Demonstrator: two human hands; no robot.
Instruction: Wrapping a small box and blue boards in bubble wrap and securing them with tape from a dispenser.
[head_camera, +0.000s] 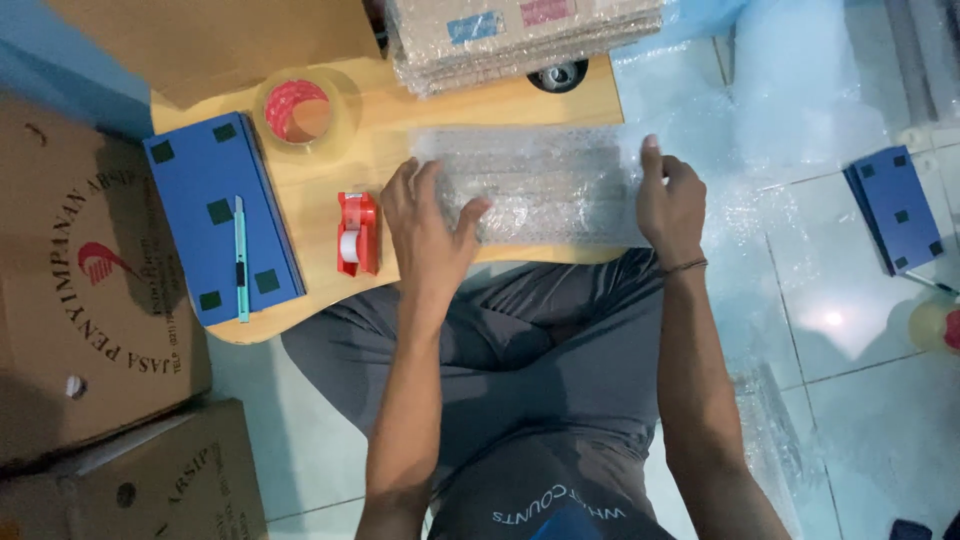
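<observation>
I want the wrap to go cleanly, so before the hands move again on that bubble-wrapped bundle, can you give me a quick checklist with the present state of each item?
1. Left hand on the bubble-wrapped bundle: ok, palm and fingers rest on its left end.
2. Right hand on the bundle: ok, it grips the right end, thumb on top.
3. Bundle fully on the wooden board: not ok, its right end reaches past the board's edge.
4. Red tape dispenser within reach: ok, just beside the left hand.
5. Cutter at hand: ok, lying on the blue box.
6. Wrap closed all round: cannot tell, the underside is hidden.
</observation>
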